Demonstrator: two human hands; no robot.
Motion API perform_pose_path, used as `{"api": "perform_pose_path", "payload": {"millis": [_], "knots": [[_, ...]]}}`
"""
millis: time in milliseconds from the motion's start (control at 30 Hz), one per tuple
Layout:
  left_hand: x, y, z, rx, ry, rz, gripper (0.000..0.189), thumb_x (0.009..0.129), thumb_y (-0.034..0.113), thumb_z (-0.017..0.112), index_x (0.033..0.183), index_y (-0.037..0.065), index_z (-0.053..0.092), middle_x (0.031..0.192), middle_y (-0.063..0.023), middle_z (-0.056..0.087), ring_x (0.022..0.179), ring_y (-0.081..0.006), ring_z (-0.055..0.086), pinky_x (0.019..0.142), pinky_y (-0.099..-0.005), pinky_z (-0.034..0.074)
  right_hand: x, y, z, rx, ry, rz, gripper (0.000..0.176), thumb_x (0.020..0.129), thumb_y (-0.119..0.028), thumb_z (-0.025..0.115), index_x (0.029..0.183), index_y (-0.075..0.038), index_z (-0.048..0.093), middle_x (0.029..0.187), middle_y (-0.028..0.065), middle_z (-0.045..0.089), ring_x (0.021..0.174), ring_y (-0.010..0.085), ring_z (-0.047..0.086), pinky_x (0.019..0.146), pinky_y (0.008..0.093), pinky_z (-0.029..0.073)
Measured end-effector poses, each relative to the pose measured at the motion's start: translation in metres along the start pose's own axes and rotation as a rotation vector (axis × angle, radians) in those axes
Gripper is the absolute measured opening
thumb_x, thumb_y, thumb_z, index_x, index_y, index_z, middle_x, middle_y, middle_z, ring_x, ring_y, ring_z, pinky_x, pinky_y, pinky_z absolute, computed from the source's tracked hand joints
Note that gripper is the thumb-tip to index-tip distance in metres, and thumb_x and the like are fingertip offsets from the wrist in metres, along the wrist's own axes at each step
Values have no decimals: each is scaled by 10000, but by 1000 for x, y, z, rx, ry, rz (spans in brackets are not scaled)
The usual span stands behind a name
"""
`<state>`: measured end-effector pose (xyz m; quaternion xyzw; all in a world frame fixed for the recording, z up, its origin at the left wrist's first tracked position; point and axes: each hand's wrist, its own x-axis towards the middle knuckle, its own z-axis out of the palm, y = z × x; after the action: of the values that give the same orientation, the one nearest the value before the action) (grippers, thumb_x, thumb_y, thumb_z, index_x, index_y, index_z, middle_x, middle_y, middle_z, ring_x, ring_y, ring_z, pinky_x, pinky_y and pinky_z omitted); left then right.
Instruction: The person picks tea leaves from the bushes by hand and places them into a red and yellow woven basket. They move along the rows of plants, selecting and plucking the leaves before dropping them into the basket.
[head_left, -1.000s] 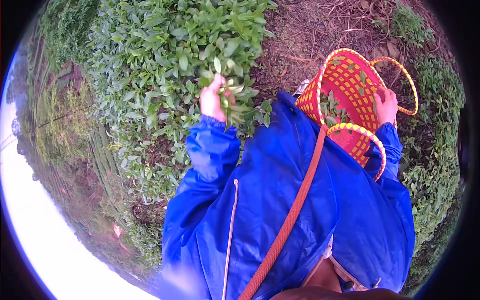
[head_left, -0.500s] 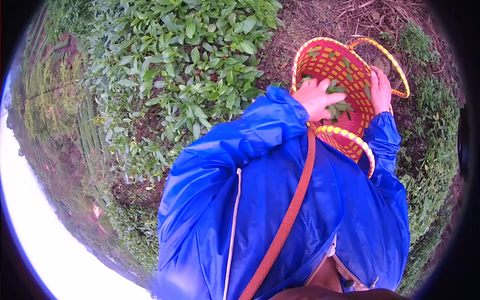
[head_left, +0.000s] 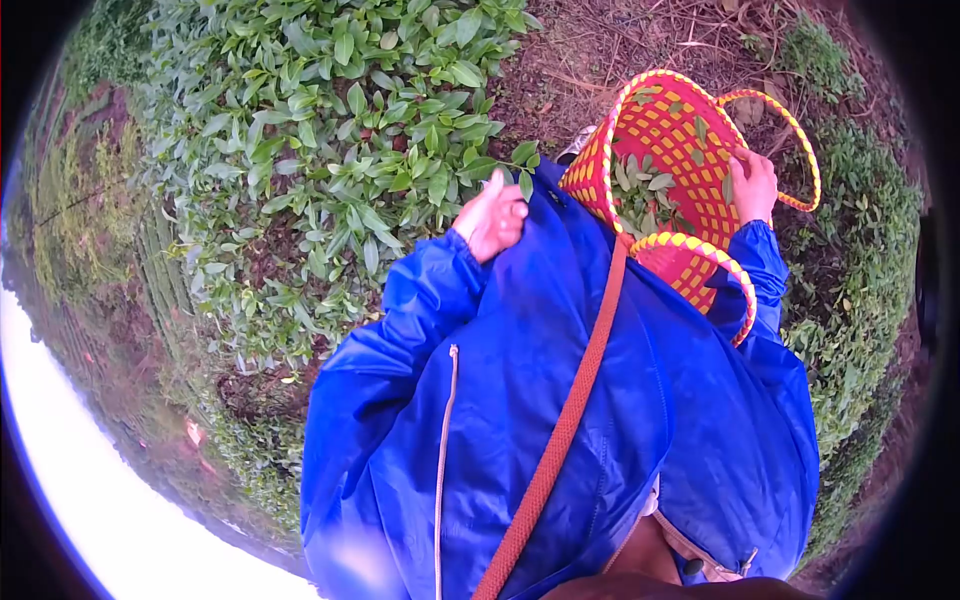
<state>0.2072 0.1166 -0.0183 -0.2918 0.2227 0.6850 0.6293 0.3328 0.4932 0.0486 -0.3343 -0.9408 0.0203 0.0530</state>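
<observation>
My left hand (head_left: 490, 215) hovers between the leafy bush (head_left: 330, 150) and a red and yellow woven basket (head_left: 690, 125). Its fingers are curled in and nothing shows in them. It sits just over the edge of my blue jacket sleeve (head_left: 420, 290). My right hand (head_left: 752, 185) grips the basket's far rim beside its handle. A heap of picked green leaves (head_left: 640, 190) lies inside the basket, which hangs at my right side against the jacket.
An orange strap (head_left: 565, 430) crosses my chest. Bare brown soil with dry twigs (head_left: 620, 50) lies beyond the basket. Low green plants (head_left: 860, 260) line the right side. Rows of bushes run down the slope at the left (head_left: 120, 250).
My left hand carried a bunch of leaves from the bush to the basket, dropped them in, and has moved back toward the bush without them. My right hand has stayed on the basket rim.
</observation>
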Motion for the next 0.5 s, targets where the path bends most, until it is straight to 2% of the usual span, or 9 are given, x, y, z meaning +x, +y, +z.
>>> {"api": "perform_pose_path", "payload": {"millis": [33, 67, 133, 167, 300, 333, 400, 467, 500], "knots": [[9, 6, 4, -39, -93, -22, 559, 784, 540, 338, 980, 31, 459, 626, -12, 454, 415, -57, 295, 355, -178, 250, 1, -1, 0, -6, -1, -19, 219, 698, -266, 557, 878, -144, 584, 918, 95, 535, 868, 271, 502, 748, 362, 397], [17, 8, 11, -67, -87, 15, 568, 773, 551, 352, 964, 25, 451, 584, -1, 425, 398, -62, 273, 353, -186, 235, 3, 0, -1, -11, -15, -46, 216, 699, -268, 555, 873, -144, 590, 909, 94, 535, 861, 269, 504, 745, 360, 398], [39, 10, 10, -134, 49, 85, 529, 767, 539, 387, 910, 34, 455, 533, 15, 386, 385, -63, 262, 354, -194, 219, 4, -3, -1, -35, -34, -52, 214, 698, -267, 556, 869, -145, 593, 904, 92, 535, 857, 264, 505, 746, 357, 399], [45, 11, 12, -121, 174, 109, 459, 771, 503, 428, 861, 55, 457, 494, 29, 348, 375, -63, 261, 355, -198, 211, 5, -4, -2, -72, -37, -60, 209, 698, -269, 556, 863, -147, 596, 901, 91, 536, 852, 262, 507, 745, 357, 399], [72, 5, -19, -177, 198, 177, 241, 803, 330, 456, 801, 91, 484, 492, 33, 369, 358, -76, 263, 341, -204, 218, 10, 17, 7, -85, -25, -121, 212, 698, -298, 563, 860, -164, 597, 900, 92, 535, 838, 267, 510, 725, 366, 411], [53, 7, 0, -113, 344, 230, 176, 795, 269, 474, 786, 95, 492, 492, 35, 367, 357, -80, 275, 332, -207, 218, 8, 17, 7, -101, -32, -123, 213, 697, -301, 565, 859, -167, 597, 900, 91, 535, 835, 267, 511, 723, 367, 413], [40, 4, 3, 66, 407, 413, 153, 785, 220, 488, 741, 77, 519, 492, 36, 374, 376, -72, 309, 340, -211, 223, 7, 18, 7, -89, -27, -100, 210, 702, -297, 562, 865, -169, 596, 905, 91, 534, 833, 266, 513, 723, 366, 412], [28, 2, -1, 529, 636, 718, 158, 776, 185, 498, 689, 65, 552, 508, 27, 418, 400, -62, 339, 363, -214, 240, 8, 18, 8, -79, -27, -117, 205, 705, -295, 559, 864, -172, 596, 899, 90, 533, 823, 266, 514, 717, 366, 413], [24, -3, -9, 746, 499, 944, 148, 756, 155, 515, 669, 50, 573, 529, 18, 460, 440, -61, 388, 405, -208, 288, 8, 11, 5, -69, -28, -121, 205, 705, -295, 559, 864, -172, 596, 899, 90, 533, 823, 266, 514, 717, 366, 413]]}}
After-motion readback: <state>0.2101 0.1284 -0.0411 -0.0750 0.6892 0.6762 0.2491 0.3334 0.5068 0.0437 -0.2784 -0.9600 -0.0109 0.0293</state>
